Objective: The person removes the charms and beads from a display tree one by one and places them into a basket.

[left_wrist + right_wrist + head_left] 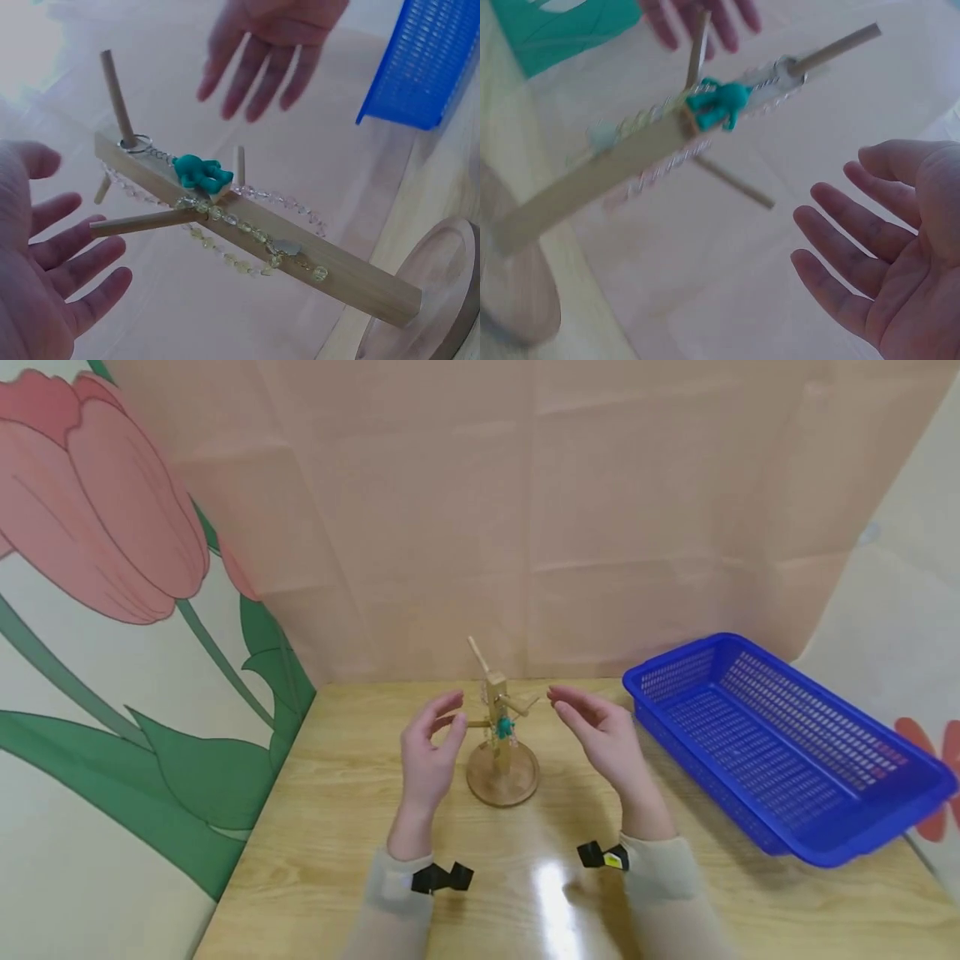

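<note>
A wooden peg stand [498, 752] with a round base stands upright on the table between my hands. From one upper peg hangs a keychain with a small teal figure [199, 174] on a metal ring [136, 144]. A yellow and clear beaded bracelet [232, 259] is looped over another peg, and a pinkish beaded bracelet [281, 201] hangs on the far side. To the left of the stand, my left hand [431, 747] holds nothing, its fingers loosely bent beside a peg. My right hand [600, 735] is held up on the right side, apart from the pegs and holding nothing.
A blue plastic basket [780, 852] with perforated walls stands on the right of the wooden table [330, 827]. Behind the table hangs a pale pink cloth [420, 527]. A wall covering with a tulip print [135, 510] rises on the left.
</note>
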A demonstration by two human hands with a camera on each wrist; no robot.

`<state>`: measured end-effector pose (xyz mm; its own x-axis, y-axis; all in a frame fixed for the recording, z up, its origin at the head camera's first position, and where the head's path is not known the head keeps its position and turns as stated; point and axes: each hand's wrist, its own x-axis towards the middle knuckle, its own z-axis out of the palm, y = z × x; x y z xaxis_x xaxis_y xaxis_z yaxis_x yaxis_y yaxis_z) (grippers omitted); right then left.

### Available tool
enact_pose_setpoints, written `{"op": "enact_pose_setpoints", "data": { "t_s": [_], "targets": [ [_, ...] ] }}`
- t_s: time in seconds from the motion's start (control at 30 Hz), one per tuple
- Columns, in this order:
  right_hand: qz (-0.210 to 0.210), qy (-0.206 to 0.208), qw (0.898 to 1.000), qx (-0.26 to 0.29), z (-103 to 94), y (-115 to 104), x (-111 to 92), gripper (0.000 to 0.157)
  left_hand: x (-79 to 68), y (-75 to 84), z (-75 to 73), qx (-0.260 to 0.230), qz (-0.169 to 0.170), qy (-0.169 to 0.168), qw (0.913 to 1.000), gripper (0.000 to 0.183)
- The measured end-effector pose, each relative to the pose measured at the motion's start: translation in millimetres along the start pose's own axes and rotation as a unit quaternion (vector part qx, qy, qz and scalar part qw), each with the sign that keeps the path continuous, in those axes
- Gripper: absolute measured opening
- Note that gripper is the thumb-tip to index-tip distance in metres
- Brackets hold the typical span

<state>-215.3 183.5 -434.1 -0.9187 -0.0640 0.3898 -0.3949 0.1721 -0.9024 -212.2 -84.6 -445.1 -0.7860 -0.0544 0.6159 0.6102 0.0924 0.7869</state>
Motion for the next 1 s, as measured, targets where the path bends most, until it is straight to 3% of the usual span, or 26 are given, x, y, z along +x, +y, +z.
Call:
{"op": "enact_pose_setpoints", "data": {
  "t_s": [0.33,0.57,0.8,1.0],
  "targets": [
    [0.037,-0.036,0.997,0.048,13.9,-13.4,23.5,0.039,2.7,-1.0,-8.4,0.057,-0.013,-0.028,0.9979,0.026],
    [0.014,-0.062,0.998,0.001,26.5,-7.3,26.0,0.031,2.3,2.5,-23.5,0.155,-0.004,-0.04,0.9871,0.024],
    [-0.024,-0.048,0.999,0.008,40.1,-0.8,22.4,0.027,2.8,4.1,-27.4,0.161,-0.005,-0.044,0.9859,0.023],
    [-0.015,-0.027,0.999,0.014,46.1,0.5,21.5,0.027,2.8,3.6,-24.2,0.17,0.002,-0.049,0.9843,0.021]
  ]
}}
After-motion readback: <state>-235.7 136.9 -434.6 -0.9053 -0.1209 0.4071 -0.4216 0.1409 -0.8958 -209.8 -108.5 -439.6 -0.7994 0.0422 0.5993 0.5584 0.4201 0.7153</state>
